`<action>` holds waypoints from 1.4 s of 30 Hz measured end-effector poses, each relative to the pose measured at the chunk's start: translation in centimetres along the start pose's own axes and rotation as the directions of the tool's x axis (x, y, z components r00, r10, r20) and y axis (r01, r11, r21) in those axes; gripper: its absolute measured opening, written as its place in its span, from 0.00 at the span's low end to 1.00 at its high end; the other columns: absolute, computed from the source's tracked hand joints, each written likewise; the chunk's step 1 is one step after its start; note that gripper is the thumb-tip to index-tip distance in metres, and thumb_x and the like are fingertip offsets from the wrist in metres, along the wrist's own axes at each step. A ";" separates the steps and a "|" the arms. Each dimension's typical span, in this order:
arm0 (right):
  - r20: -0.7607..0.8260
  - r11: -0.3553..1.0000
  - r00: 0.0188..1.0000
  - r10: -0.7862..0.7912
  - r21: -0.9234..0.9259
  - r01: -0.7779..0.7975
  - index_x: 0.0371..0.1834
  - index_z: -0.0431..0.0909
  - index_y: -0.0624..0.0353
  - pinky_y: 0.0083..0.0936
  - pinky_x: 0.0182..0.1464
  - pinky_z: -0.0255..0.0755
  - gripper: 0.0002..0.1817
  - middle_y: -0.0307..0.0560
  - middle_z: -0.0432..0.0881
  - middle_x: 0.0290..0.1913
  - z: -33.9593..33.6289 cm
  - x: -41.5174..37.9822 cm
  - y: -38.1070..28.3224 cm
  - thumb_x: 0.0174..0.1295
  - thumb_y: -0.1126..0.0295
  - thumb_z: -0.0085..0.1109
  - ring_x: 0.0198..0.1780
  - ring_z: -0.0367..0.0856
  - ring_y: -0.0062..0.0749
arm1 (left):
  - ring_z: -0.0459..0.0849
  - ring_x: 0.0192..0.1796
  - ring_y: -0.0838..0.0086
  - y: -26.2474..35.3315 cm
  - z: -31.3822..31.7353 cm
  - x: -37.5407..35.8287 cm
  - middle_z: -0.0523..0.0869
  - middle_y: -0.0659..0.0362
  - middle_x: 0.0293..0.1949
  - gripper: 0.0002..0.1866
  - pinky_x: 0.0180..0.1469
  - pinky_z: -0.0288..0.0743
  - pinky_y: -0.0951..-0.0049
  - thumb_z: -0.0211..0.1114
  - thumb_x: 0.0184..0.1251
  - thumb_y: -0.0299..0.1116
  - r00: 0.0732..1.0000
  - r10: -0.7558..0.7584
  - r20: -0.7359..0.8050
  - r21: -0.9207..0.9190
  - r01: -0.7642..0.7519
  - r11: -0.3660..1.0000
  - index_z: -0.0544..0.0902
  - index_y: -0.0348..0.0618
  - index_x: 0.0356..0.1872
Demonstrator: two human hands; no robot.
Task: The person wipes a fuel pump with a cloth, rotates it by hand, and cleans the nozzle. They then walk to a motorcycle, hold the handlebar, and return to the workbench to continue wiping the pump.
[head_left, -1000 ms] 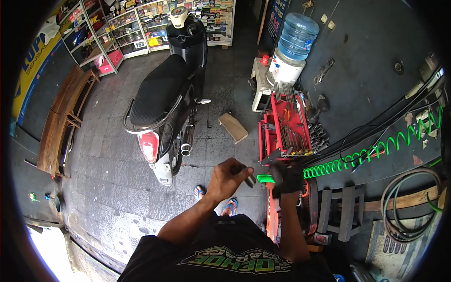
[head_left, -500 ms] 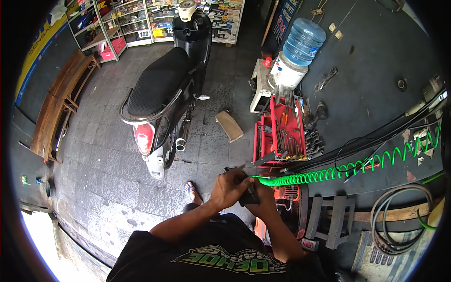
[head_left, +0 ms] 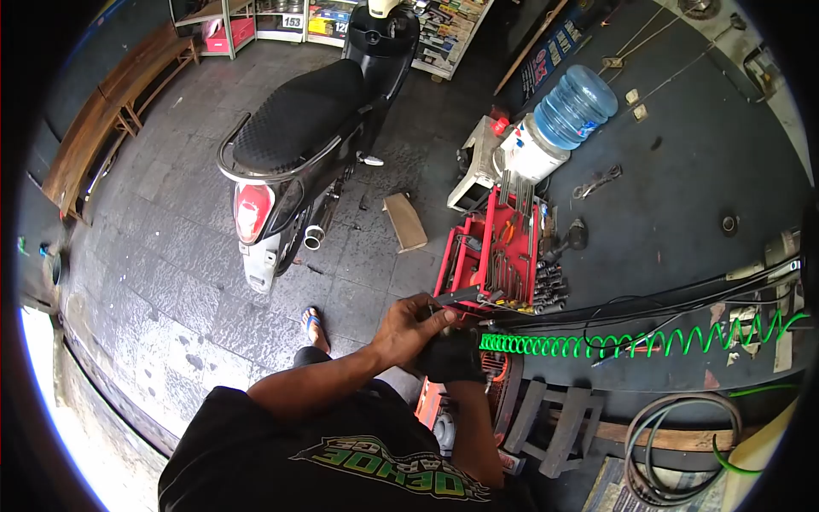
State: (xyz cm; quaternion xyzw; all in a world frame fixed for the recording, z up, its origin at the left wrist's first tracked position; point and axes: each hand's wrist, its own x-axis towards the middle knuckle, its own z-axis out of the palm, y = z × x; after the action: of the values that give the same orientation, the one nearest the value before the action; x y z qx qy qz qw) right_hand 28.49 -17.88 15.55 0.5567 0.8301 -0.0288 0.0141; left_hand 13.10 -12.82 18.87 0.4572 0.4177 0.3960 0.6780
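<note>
My left hand [head_left: 408, 329] is closed, thumb and fingers pinched together at the top of a dark shape in front of my body. What it grips is too dark to make out. My right hand [head_left: 454, 355] is beside it, where the forearm ends in something black, a glove or a held object. Its fingers cannot be told apart. The near end of a coiled green hose [head_left: 546, 346] reaches this black shape from the right.
A scooter [head_left: 299, 128] stands ahead on the left, with a piece of cardboard [head_left: 404, 224] on the floor. Close on the right are a red tool cart [head_left: 499, 247], a water dispenser [head_left: 531, 152] and a grey stand [head_left: 559, 427]. A wooden bench [head_left: 111, 111] lines the left.
The view has shifted, and the scooter now looks closer. Both hands stay together; the left thumb now lies over the top of the dark shape. The hose has drawn lower and straighter.
</note>
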 end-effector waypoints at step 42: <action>0.001 0.005 0.901 0.434 1.000 -0.003 0.53 0.76 0.61 0.30 0.46 0.77 0.19 0.43 0.81 0.42 -5.4 0.2 -3.2 0.67 0.59 0.57 0.44 0.81 0.27 | 0.83 0.51 0.72 -1.7 0.1 -0.2 0.88 0.56 0.46 0.15 0.57 0.74 0.68 0.59 0.71 0.37 0.940 0.119 0.320 -0.264 -0.032 0.964 0.85 0.39 0.49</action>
State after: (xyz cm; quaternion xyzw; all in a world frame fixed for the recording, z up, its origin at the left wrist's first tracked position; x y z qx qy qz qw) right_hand 25.53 -18.56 21.05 0.5302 0.4684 -0.5011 -0.4983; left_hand 13.39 -13.46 17.33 0.4421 0.2249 0.3893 0.7762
